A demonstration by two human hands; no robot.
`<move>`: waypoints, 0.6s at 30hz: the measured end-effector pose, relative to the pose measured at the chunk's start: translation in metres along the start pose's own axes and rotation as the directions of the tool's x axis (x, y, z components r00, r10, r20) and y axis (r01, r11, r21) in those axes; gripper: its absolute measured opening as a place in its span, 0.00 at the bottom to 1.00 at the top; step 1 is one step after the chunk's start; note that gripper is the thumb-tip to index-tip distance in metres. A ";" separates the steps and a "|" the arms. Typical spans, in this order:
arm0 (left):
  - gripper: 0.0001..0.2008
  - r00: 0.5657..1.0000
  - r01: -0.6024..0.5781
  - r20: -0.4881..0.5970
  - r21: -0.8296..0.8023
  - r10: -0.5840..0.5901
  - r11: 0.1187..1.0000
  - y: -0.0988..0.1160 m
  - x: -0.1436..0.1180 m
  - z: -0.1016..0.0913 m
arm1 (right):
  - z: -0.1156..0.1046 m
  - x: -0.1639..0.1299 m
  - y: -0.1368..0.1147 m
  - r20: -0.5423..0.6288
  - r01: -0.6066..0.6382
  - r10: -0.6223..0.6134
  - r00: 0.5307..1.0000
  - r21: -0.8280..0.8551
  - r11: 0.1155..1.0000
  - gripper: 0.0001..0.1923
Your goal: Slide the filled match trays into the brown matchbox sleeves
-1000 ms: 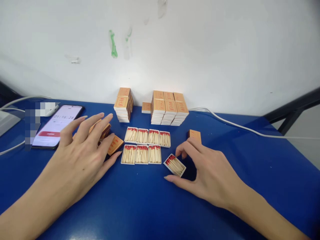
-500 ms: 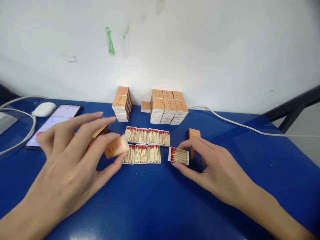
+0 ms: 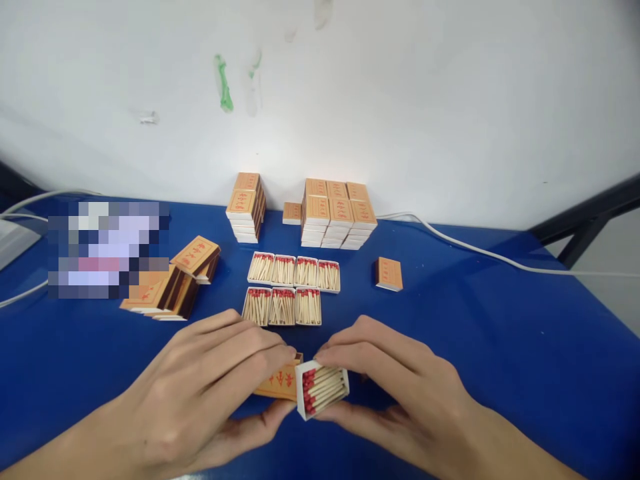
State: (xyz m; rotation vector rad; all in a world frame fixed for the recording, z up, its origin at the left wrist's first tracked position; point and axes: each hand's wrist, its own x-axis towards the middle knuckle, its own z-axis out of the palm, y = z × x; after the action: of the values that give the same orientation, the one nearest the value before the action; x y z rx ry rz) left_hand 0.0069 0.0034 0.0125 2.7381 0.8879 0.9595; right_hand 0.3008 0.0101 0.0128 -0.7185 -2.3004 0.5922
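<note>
Right now both hands meet low over the blue table (image 3: 500, 333): the left hand (image 3: 200, 393) pinches an orange matchbox sleeve (image 3: 280, 381) between thumb and fingers, and the right hand (image 3: 400, 393) grips a white tray of red-tipped matches (image 3: 323, 390), fingers above and thumb below, its left end right at the sleeve's mouth. Whether the tray is already partly inside, I cannot tell; the fingers cover most of the sleeve. Both forearms are cut off at the bottom edge.

Just beyond the grip sit open trays of matches (image 3: 285, 290), seven of them, four in the far row and three in the near. Farther back against the white wall (image 3: 450, 100) stand two stacks of closed matchboxes, a narrow stack (image 3: 246, 208) and a wider block (image 3: 337, 213), with one box (image 3: 292, 213) between them; box counts there are hard to make out. Right of the grip and away lies one closed matchbox (image 3: 389, 274). Left of it, a loose pile of empty sleeves (image 3: 173, 280), number unclear. A pixelated patch (image 3: 107, 250) hides something beyond that pile. A white cable (image 3: 475, 253) runs off right, and green smears (image 3: 223, 83) mark the wall.
</note>
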 end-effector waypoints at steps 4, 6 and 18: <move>0.12 1.000 0.001 -0.012 0.004 -0.001 1.000 0.001 -0.004 0.001 | 0.001 -0.002 -0.001 0.014 -0.008 0.008 1.000 -0.011 1.000 0.15; 0.12 1.000 0.004 -0.015 -0.006 -0.004 1.000 0.000 -0.003 0.001 | 0.000 -0.001 -0.001 0.012 -0.017 0.017 1.000 -0.019 1.000 0.14; 0.16 0.999 0.013 -0.039 -0.035 -0.015 0.999 -0.002 -0.005 0.004 | -0.003 0.002 0.002 -0.027 -0.006 0.006 1.000 -0.019 1.000 0.16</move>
State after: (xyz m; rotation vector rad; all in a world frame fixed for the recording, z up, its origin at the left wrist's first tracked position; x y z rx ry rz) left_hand 0.0044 0.0026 0.0061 2.6895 0.8866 1.0203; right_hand 0.3024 0.0135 0.0143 -0.7382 -2.2826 0.5609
